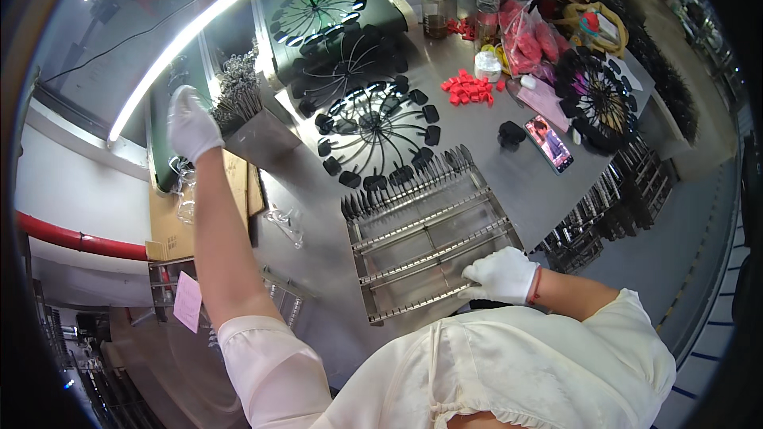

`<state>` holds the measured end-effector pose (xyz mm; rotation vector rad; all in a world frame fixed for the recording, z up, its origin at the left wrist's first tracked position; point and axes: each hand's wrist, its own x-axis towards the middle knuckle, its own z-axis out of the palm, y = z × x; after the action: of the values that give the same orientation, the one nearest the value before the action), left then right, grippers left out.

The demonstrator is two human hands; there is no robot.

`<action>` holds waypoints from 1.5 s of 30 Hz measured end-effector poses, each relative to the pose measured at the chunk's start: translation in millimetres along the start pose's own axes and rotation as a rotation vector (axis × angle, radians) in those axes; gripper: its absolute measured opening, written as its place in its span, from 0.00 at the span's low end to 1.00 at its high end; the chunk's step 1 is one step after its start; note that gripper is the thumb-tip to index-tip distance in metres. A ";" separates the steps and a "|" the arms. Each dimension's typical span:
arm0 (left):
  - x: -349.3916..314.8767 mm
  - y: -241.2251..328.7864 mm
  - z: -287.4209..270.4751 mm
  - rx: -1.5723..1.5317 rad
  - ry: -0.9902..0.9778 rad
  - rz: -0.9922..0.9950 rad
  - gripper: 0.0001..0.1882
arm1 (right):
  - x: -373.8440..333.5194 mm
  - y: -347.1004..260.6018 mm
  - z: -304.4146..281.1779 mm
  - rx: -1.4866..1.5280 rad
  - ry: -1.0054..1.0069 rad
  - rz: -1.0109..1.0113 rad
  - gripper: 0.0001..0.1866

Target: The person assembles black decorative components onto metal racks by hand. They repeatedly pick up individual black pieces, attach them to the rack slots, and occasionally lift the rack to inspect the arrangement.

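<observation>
My left hand (193,125) in a white glove reaches far forward on the left, beside an open metal box (258,139) packed with thin wire-like metal pieces (238,83). Its fingers are blurred, and I cannot make out whether they hold anything. My right hand (502,274), also gloved in white, is closed on the near right corner of a flat metal rack (429,266). Notched bars cross this rack, and a row of dark, pointed pieces (405,187) stands along its far bar. Just beyond lies a ring of black pads on thin stems (377,123).
More pad rings (318,12) lie on a green conveyor belt (278,59) under a bright tube lamp (211,20). Red clips (469,87), a phone (548,143), a bottle (434,4) and red bags (528,36) occupy the right. Dark racks (612,199) stand past the table's right edge.
</observation>
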<state>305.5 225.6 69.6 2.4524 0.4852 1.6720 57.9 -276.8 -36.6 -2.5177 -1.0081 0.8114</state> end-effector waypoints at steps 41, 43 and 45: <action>-251.7 -59.2 -141.3 -0.959 -0.810 -1.205 0.13 | -67.9 10.8 46.8 -0.154 0.129 -0.079 0.21; -266.4 -76.0 -125.5 -0.932 -0.842 -1.307 0.12 | -68.6 11.5 41.8 -0.161 0.122 -0.084 0.21; -284.4 -85.4 -123.4 -0.911 -0.846 -1.370 0.12 | -69.5 10.4 37.6 -0.194 0.124 -0.068 0.22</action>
<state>80.8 201.5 -159.2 1.2482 0.7341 0.1318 -0.6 -330.4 -44.2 -2.6399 -1.1735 0.5539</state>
